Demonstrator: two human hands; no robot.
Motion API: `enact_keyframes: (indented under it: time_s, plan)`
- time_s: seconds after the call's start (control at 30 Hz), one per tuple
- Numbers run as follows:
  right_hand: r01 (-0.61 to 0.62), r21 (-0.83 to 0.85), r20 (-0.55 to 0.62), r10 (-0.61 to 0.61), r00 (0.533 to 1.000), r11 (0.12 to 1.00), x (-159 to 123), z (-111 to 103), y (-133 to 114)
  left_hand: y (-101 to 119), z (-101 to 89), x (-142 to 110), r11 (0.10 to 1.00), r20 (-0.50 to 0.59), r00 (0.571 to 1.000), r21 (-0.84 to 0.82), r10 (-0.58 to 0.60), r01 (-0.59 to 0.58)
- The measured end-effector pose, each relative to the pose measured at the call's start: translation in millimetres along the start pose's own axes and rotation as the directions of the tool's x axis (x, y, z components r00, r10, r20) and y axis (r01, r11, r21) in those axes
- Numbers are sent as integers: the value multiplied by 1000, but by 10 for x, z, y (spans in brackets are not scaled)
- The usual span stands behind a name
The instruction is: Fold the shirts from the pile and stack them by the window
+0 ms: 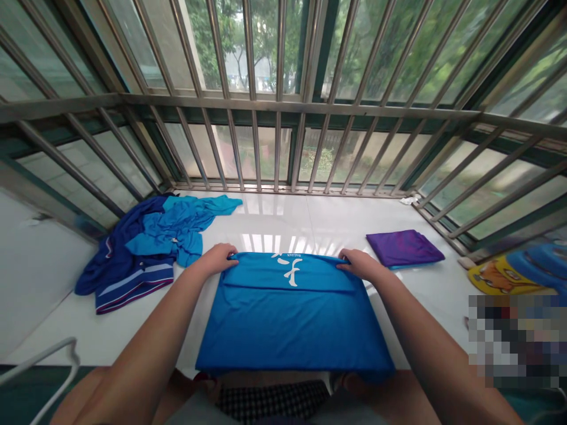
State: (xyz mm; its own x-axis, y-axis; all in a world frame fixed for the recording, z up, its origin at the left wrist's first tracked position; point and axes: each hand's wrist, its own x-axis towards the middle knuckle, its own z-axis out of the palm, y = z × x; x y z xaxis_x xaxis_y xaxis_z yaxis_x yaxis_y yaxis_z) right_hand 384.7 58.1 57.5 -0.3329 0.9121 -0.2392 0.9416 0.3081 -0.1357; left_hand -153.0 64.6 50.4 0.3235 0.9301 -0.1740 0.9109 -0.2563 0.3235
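Note:
A blue T-shirt point(292, 330) lies on the white tiled sill in front of me, its far part folded over so that white lettering shows. My left hand point(221, 258) pinches the far left corner of the fold, thumb on top. At the far right corner, my right hand point(357, 263) grips the cloth the same way. The shirt's edge is stretched straight between both hands. Its near edge reaches the sill's front edge, and the near right corner hangs a little over it.
Left of the shirt, a crumpled light-blue garment point(177, 227) lies on a dark-blue striped-hem garment point(133, 283). A folded purple garment point(404, 248) is at the right. Metal window bars point(279, 147) enclose the back. A yellow-and-blue container point(509, 271) stands far right, beside a pixelated patch.

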Motion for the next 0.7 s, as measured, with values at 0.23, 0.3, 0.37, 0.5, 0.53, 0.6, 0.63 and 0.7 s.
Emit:
enact_keyframes:
  time_s: [0.23, 0.3, 0.37, 0.5, 0.53, 0.6, 0.63, 0.7]
  plan:
    - [-46, -8, -204, 43, 978, 999, 38, -248, -67, 77, -357, 65, 980, -230, 973, -193, 0, -46]
    - [-35, -11, -320, 30, 947, 999, -60, -318, -64, 131, -372, -89, 965, -318, 948, -253, -18, -67]
    - [-4, -21, -410, -5, 912, 1000, -220, -335, -52, 174, -296, -299, 955, -393, 919, -278, -18, -101]
    - [94, -10, -441, -89, 893, 996, -727, -88, -69, 172, 145, -822, 958, -402, 913, -225, 73, -176]
    - [118, 5, -398, -106, 911, 993, -879, 22, -82, 159, 284, -957, 966, -358, 929, -190, 96, -173]
    - [141, 51, -281, -121, 952, 989, -1167, 241, -113, 145, 523, -1197, 985, -271, 958, -109, 98, -132]
    - [139, 70, -232, -120, 965, 988, -1286, 329, -133, 154, 606, -1289, 993, -244, 966, -69, 82, -101]
    - [111, 79, -222, -91, 971, 991, -1426, 425, -204, 228, 679, -1384, 999, -246, 968, 3, 38, -39]
